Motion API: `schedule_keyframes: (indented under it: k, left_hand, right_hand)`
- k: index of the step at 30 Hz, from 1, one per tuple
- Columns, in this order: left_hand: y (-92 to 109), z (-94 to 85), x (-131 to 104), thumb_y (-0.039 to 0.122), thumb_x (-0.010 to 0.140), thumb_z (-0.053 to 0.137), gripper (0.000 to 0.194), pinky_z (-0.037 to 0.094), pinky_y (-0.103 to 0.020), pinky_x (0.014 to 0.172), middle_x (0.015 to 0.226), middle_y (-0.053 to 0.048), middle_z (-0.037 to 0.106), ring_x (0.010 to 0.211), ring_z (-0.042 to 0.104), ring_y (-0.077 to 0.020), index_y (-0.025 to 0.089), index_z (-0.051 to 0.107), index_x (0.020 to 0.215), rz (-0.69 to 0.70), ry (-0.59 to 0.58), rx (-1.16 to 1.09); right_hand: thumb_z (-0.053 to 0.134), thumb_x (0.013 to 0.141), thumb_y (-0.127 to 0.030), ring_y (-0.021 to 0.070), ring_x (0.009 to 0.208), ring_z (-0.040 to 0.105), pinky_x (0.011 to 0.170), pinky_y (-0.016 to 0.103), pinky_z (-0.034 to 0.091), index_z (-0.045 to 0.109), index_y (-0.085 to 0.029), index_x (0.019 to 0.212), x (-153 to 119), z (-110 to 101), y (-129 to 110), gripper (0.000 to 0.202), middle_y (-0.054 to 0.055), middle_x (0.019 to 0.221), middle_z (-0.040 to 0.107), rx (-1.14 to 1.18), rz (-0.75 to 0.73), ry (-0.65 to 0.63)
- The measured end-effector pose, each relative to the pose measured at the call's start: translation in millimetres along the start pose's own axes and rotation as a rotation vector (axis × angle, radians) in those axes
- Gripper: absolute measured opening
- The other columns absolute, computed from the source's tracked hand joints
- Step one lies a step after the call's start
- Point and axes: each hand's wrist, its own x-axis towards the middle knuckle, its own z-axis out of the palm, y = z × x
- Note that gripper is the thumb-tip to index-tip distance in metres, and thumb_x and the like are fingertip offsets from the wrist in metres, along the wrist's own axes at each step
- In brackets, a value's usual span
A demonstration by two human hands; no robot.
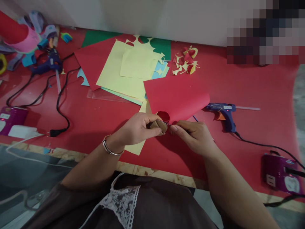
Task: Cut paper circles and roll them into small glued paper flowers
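Observation:
My left hand (138,128) is closed on a small brown cardboard piece (162,126), with the thumb in front and the fingers behind it. Just right of it, my right hand (194,135) pinches, its thumb and forefinger at the end of a thin dark edge that meets the cardboard. What that thin thing is, I cannot make out. Beyond both hands lies a sheet of red paper (176,95) with a round cut-out on its near edge and a curled right side. A yellow paper strip (136,148) lies partly under my left hand.
A blue glue gun (225,111) rests at right, corded near a purple box (281,173). Another glue gun (51,62) lies at left amid black cables. Yellow sheets (111,73) and paper scraps (187,62) cover the back. A pink-and-red cone-like object (22,38) stands far left.

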Motion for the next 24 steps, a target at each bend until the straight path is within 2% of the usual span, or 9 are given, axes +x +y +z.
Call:
schedule_keyframes:
  k: [11, 15, 19, 24]
  left_hand:
    - [-3.3, 1.8, 2.8, 0.023, 0.088, 0.069, 0.011, 0.051, -0.025, 0.068, 0.077, -0.003, 0.071, 0.071, 0.063, -0.0120, 0.014, 0.075, 0.088, 0.001, 0.002, -0.019]
    - [-3.8, 5.1, 4.2, 0.024, 0.088, 0.069, 0.012, 0.052, -0.025, 0.069, 0.077, -0.003, 0.071, 0.071, 0.062, -0.0116, 0.013, 0.075, 0.089, 0.000, -0.001, -0.056]
    - [-5.4, 6.3, 4.7, 0.024, 0.088, 0.069, 0.010, 0.053, -0.025, 0.070, 0.077, -0.004, 0.070, 0.071, 0.063, -0.0119, 0.014, 0.073, 0.088, 0.001, -0.033, -0.071]
    - [-6.0, 6.6, 1.5, 0.022, 0.089, 0.069, 0.012, 0.053, -0.025, 0.072, 0.083, -0.003, 0.070, 0.075, 0.063, -0.0127, 0.016, 0.072, 0.099, 0.012, -0.083, 0.013]
  right_hand:
    - [0.047, 0.107, -0.065, 0.0089, 0.052, 0.041, 0.053, 0.026, 0.033, 0.066, -0.017, 0.072, -1.3, 4.1, 3.3, 0.062, 0.000, 0.060, 0.058, -0.012, 0.036, -0.004]
    - [0.047, 0.106, -0.066, 0.0089, 0.053, 0.039, 0.052, 0.026, 0.032, 0.065, -0.017, 0.072, -1.1, 4.1, 4.0, 0.063, -0.001, 0.059, 0.054, 0.007, 0.036, 0.001]
    - [0.048, 0.104, -0.071, 0.0093, 0.052, 0.037, 0.051, 0.027, 0.030, 0.062, -0.018, 0.066, 0.3, 1.5, 4.9, 0.066, -0.002, 0.055, 0.048, 0.004, 0.035, 0.050]
    - [0.047, 0.102, -0.075, 0.0100, 0.050, 0.040, 0.050, 0.028, 0.029, 0.058, -0.020, 0.061, 2.2, -2.9, 5.1, 0.070, -0.002, 0.053, 0.047, -0.002, 0.061, 0.156]
